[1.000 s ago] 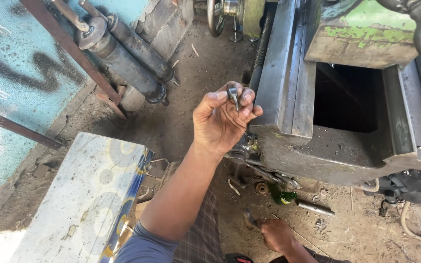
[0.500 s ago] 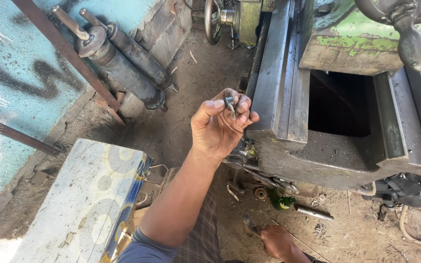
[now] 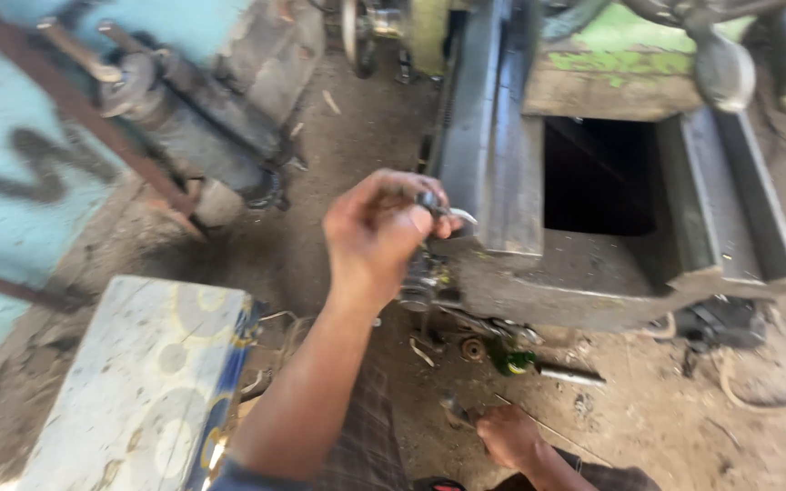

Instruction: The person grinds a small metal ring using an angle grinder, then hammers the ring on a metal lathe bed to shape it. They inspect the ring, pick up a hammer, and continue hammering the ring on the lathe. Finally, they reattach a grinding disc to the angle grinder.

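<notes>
On a dirt floor (image 3: 338, 164) beside a machine (image 3: 593, 227), the left hand (image 3: 379, 232) pinches a small metal part (image 3: 434, 205); the right hand (image 3: 507, 436) grips a tool (image 3: 455, 411) low down.

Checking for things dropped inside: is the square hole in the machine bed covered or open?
Open. The square hole in the grey machine bed shows dark, with no lid over it; what lies inside cannot be told.

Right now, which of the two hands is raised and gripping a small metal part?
The left hand, lifted beside the grey machine bed, pinches the small dark metal part. The right hand stays low at the dirt floor.
</notes>
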